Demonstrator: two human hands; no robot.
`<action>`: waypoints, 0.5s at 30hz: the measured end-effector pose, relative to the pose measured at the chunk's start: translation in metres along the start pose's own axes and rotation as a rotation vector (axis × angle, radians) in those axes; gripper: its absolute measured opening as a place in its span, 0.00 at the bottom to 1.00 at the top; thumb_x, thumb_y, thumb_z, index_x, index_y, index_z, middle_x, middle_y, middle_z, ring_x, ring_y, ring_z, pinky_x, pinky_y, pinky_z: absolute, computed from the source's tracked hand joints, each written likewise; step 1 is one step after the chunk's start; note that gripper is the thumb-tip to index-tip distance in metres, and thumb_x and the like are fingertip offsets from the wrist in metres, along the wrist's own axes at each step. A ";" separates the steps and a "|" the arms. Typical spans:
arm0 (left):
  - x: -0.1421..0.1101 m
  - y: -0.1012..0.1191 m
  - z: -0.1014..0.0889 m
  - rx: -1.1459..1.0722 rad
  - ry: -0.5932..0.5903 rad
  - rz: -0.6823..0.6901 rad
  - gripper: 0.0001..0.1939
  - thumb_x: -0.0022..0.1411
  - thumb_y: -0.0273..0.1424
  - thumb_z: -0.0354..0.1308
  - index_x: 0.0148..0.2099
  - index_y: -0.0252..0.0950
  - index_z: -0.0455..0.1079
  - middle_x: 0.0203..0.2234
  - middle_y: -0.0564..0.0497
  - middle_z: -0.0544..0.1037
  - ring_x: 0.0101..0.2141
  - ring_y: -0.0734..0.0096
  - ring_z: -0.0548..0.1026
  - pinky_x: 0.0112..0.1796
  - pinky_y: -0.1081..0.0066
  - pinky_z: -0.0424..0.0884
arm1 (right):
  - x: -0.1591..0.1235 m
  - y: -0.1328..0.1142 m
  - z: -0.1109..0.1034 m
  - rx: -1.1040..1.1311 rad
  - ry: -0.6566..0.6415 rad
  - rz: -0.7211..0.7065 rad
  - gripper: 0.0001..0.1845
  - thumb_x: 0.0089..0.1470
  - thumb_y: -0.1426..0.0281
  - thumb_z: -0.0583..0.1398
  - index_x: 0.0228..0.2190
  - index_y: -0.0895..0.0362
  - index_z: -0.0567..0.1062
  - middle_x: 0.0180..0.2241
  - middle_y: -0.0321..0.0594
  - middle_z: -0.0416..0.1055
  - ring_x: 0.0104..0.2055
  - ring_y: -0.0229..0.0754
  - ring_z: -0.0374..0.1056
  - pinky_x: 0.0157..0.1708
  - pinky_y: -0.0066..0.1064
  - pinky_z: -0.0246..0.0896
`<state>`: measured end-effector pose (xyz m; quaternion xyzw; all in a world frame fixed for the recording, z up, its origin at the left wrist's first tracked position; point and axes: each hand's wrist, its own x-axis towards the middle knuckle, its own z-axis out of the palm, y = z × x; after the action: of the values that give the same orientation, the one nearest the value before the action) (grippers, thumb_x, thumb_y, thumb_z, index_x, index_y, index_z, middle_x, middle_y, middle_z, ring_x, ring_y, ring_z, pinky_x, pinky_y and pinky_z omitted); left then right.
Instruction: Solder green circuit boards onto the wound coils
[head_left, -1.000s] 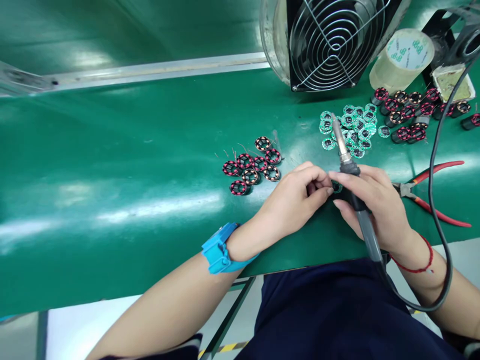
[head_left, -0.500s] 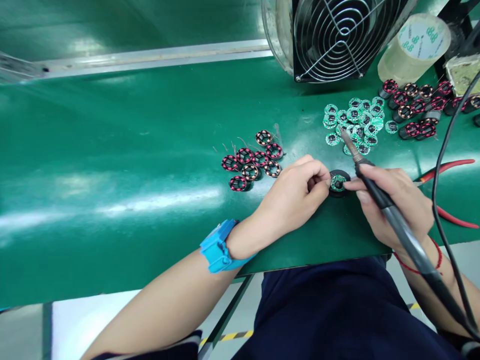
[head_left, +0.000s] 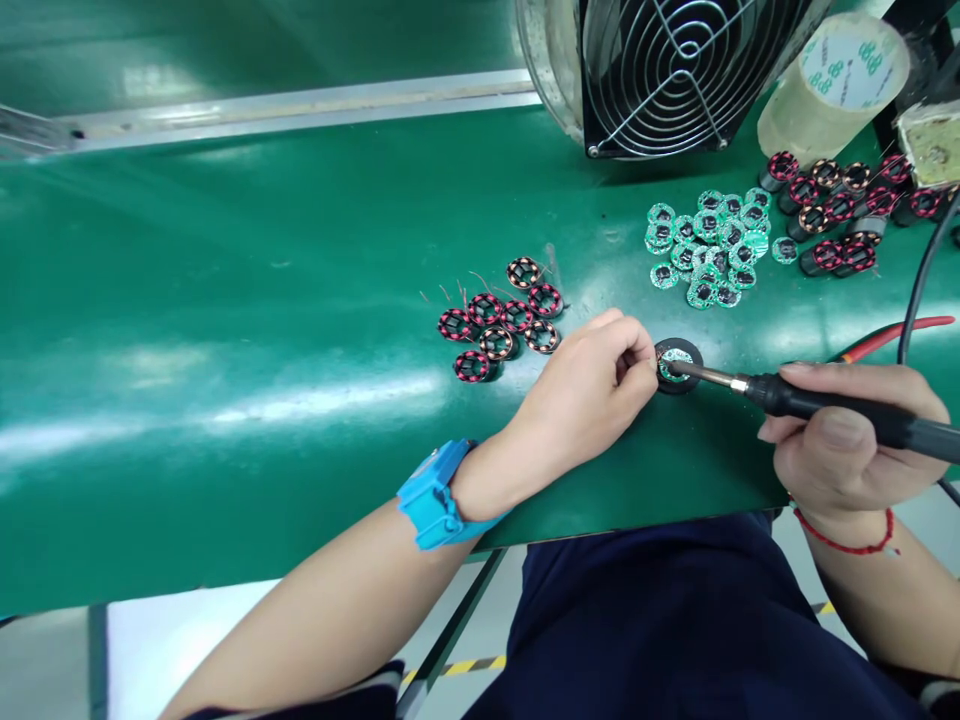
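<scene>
We wear a dark navy top (head_left: 675,630), its soft fabric falling in shallow folds. Left of the top, just behind our left hand (head_left: 592,385), a bright blue wrist strap (head_left: 435,497) wraps the wrist, a wide band with a chunky squared block on it and a narrower blue strip running round the far side. Right of the top, just behind our right hand (head_left: 847,440), sits a thin red cord bracelet (head_left: 844,535), with a small pale end dangling from it. Low on either side of the top, our dark sleeve cuffs (head_left: 330,697) show a pale stripe along the edge.
</scene>
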<state>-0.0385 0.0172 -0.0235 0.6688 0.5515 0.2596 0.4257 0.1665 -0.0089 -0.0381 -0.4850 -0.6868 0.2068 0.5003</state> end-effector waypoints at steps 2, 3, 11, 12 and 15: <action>0.000 0.001 0.000 0.001 -0.002 0.001 0.09 0.57 0.17 0.50 0.27 0.34 0.64 0.24 0.55 0.64 0.24 0.78 0.61 0.26 0.74 0.57 | 0.001 -0.003 0.000 0.001 -0.008 -0.007 0.13 0.57 0.57 0.60 0.37 0.52 0.77 0.18 0.34 0.71 0.19 0.41 0.70 0.16 0.34 0.63; 0.000 0.001 0.000 0.002 -0.001 0.003 0.09 0.57 0.18 0.50 0.27 0.34 0.64 0.24 0.55 0.64 0.25 0.78 0.61 0.26 0.74 0.57 | 0.002 -0.003 -0.001 -0.003 -0.021 -0.002 0.13 0.57 0.57 0.60 0.38 0.52 0.77 0.19 0.34 0.71 0.19 0.41 0.70 0.16 0.35 0.64; 0.000 -0.001 0.000 0.013 0.001 0.003 0.09 0.57 0.18 0.50 0.27 0.34 0.64 0.24 0.55 0.65 0.25 0.78 0.62 0.26 0.74 0.57 | 0.000 -0.001 -0.001 -0.009 -0.033 0.000 0.13 0.58 0.57 0.60 0.38 0.52 0.77 0.20 0.35 0.72 0.19 0.41 0.71 0.16 0.34 0.64; 0.000 -0.001 0.001 0.015 0.003 0.003 0.09 0.57 0.18 0.50 0.27 0.34 0.64 0.24 0.55 0.65 0.25 0.78 0.62 0.26 0.74 0.57 | -0.001 -0.001 -0.002 -0.007 -0.021 -0.002 0.13 0.58 0.57 0.60 0.38 0.52 0.77 0.21 0.35 0.72 0.20 0.41 0.71 0.15 0.34 0.64; 0.000 0.000 0.001 0.017 0.004 0.009 0.10 0.57 0.17 0.50 0.27 0.34 0.64 0.24 0.55 0.64 0.26 0.77 0.62 0.27 0.74 0.57 | -0.004 0.003 -0.003 0.006 -0.035 0.019 0.16 0.59 0.55 0.58 0.41 0.53 0.75 0.27 0.38 0.75 0.23 0.42 0.73 0.17 0.34 0.66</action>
<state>-0.0382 0.0169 -0.0241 0.6742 0.5515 0.2583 0.4178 0.1707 -0.0112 -0.0412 -0.4862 -0.6902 0.2219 0.4878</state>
